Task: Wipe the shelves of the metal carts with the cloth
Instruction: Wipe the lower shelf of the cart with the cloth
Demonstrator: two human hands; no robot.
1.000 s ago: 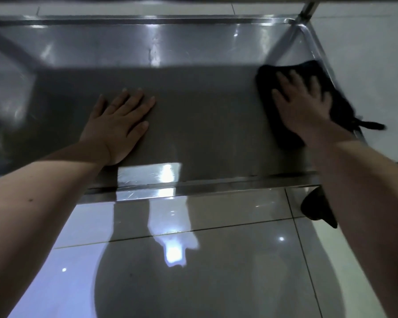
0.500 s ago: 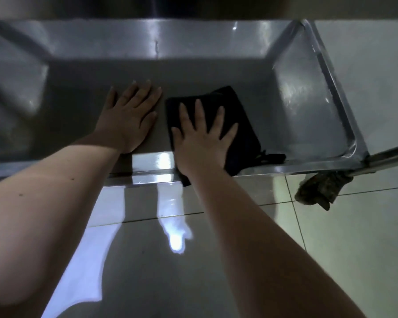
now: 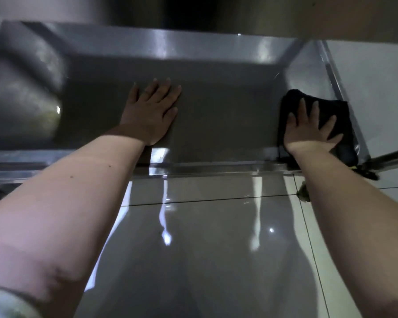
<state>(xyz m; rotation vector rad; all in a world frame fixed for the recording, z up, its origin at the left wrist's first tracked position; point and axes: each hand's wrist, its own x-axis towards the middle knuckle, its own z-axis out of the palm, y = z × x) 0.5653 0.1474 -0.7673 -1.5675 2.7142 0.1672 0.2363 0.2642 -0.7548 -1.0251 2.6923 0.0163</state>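
Observation:
The low shelf of a metal cart (image 3: 228, 115) fills the upper half of the view, a shallow steel tray with raised rims. A black cloth (image 3: 338, 113) lies flat at the shelf's near right corner. My right hand (image 3: 308, 127) presses on the cloth with fingers spread and straight. My left hand (image 3: 152, 111) rests flat on the bare metal near the middle of the shelf, fingers straight. A loop of the cloth hangs over the front rim at the right.
The upper shelf's underside (image 3: 193, 12) hangs dark over the far side. A cart leg tube (image 3: 393, 157) juts at the right corner, with a caster (image 3: 305, 195) below my right forearm. Glossy grey floor tiles (image 3: 205, 249) spread in front of the cart.
My right hand slid the cloth from the far right corner to the middle beside my left hand, then back to the near right corner. My left hand stayed flat in place.

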